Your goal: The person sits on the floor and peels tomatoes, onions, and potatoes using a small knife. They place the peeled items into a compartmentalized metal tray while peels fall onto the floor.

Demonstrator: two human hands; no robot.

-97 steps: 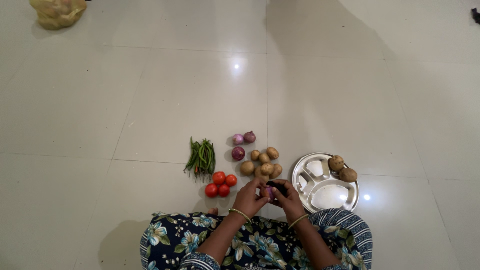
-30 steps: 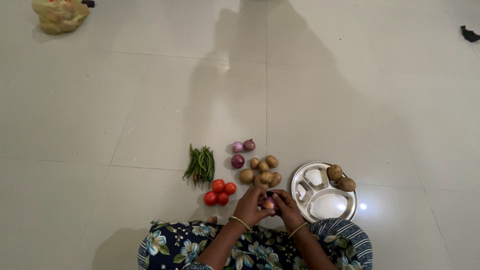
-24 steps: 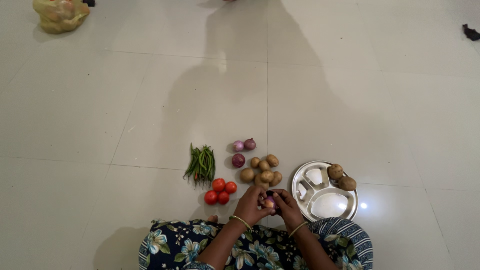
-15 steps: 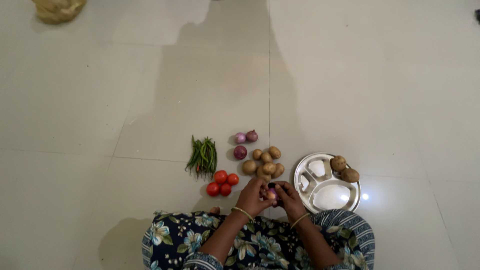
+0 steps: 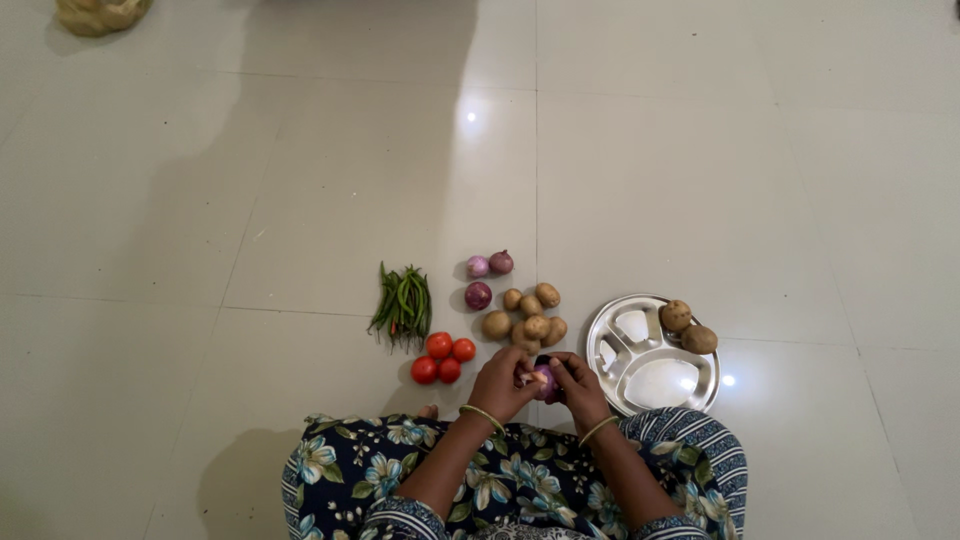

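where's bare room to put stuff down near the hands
The metal tray has bare compartments; two potatoes fill its far-right edge. Open floor lies beyond the onions and left of the green chillies. Crowded between tomatoes and tray.

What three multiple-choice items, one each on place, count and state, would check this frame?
1. Where do the two potatoes lie? A on the steel tray's far right rim; B among the tomatoes; C in the lap.
2. How many tomatoes are there? A two; B four; C six.
3. What is the state of the onion? A lying on the floor; B held between both hands; C lying in the tray.
Key: 1 A, they rest at the tray's edge; 2 B, four red ones cluster; 3 B, left hand and right hand grip it.
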